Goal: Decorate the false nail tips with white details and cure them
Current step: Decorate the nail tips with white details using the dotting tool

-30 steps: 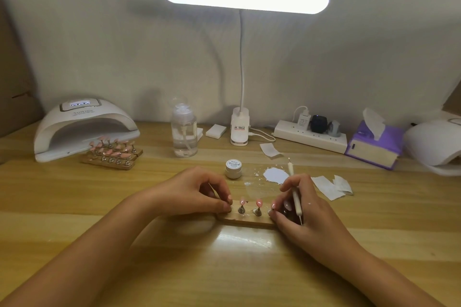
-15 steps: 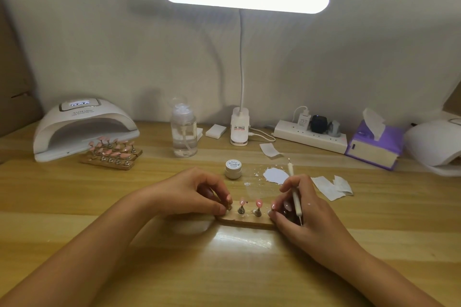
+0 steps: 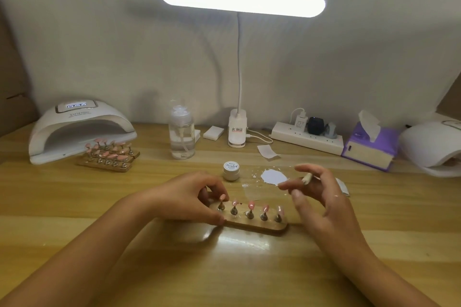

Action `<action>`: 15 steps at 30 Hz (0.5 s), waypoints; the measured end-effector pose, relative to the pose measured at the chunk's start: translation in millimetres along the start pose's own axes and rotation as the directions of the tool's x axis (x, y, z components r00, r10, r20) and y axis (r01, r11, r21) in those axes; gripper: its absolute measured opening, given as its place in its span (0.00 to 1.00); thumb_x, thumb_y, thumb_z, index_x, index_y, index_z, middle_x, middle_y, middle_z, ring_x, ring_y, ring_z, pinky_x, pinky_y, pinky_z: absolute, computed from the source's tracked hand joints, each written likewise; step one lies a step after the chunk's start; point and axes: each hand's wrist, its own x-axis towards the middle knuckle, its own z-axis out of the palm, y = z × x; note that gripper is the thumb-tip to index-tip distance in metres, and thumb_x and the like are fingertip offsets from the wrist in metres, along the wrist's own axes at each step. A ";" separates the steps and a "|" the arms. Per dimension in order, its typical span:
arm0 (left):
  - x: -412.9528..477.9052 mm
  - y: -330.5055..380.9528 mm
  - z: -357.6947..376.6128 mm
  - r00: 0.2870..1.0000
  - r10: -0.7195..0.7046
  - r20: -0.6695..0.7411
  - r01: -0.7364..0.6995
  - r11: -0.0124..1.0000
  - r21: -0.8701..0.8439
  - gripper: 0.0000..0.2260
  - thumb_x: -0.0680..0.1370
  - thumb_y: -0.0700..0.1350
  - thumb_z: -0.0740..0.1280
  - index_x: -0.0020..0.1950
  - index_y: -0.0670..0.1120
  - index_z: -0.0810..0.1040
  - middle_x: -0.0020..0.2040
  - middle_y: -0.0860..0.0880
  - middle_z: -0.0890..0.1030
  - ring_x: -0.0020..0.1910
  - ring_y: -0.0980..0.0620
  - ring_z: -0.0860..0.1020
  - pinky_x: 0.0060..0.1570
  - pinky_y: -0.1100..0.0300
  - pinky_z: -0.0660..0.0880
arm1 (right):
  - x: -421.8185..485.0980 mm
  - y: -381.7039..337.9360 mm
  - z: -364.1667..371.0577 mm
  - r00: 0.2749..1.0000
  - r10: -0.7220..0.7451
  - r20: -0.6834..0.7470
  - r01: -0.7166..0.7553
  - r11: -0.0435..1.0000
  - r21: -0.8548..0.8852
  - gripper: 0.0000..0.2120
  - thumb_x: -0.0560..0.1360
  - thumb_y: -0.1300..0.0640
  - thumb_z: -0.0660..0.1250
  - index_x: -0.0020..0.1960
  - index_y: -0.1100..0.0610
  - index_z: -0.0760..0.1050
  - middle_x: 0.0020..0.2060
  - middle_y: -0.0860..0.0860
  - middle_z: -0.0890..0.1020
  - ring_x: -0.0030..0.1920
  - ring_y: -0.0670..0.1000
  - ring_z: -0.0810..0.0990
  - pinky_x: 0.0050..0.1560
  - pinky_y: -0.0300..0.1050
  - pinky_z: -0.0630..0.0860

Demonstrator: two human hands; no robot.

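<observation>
Centre frame: holder strip lies flat on the desk with five pink nail tips upright on their stands.

Change from the earlier frames: right hand has come off the strip's right end and moved up and right. The three right-hand tips it was covering are now exposed. It hangs above the desk, just right of the white paint patch. Fingers are loosely spread and the thin tool is tucked between them; motion blur hides the exact grip.

Left hand hasn't moved. Its curled fingers pinch the strip's left end, thumb on the front edge and index tip on the leftmost nail tip.

Edges and room:
- Paint jar and paint patch sit just above the strip, near but apart from it.
- Curing lamp is at centre left, with a second rack of tips at its mouth, well apart from the strip.
- Bare wood runs between that rack and the left hand, and across the lower frame between the forearms.
- Tissue box and power strip line the right rear edge.
</observation>
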 end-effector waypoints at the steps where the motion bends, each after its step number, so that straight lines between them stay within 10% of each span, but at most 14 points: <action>1: 0.2 0.6 2.0 1.000 0.004 0.003 -0.004 1.000 0.004 0.17 0.67 0.60 0.77 0.53 0.66 0.77 0.51 0.66 0.74 0.50 0.66 0.74 0.51 0.67 0.75 | 1.9 0.4 0.6 0.998 0.000 -0.055 0.001 1.000 0.016 0.14 0.79 0.62 0.66 0.62 0.50 0.73 0.43 0.45 0.86 0.50 0.44 0.84 0.50 0.47 0.80; 7: -4.2 -0.4 -9.8 1.000 -0.018 -0.022 0.020 0.995 0.093 0.16 0.66 0.59 0.77 0.49 0.66 0.75 0.50 0.64 0.74 0.47 0.65 0.74 0.45 0.68 0.72 | 10.9 2.1 -6.2 0.961 0.086 -0.262 -0.045 0.986 0.159 0.13 0.76 0.44 0.61 0.54 0.45 0.80 0.32 0.50 0.81 0.33 0.43 0.79 0.36 0.37 0.77; 15: -9.6 7.6 -15.4 0.991 -0.065 -0.116 0.078 0.990 0.116 0.25 0.64 0.66 0.75 0.57 0.66 0.72 0.58 0.67 0.71 0.58 0.66 0.71 0.54 0.66 0.71 | 19.1 19.7 -9.3 0.916 0.365 -0.165 -0.294 0.893 0.342 0.07 0.79 0.56 0.67 0.47 0.59 0.75 0.26 0.49 0.80 0.25 0.41 0.72 0.24 0.35 0.70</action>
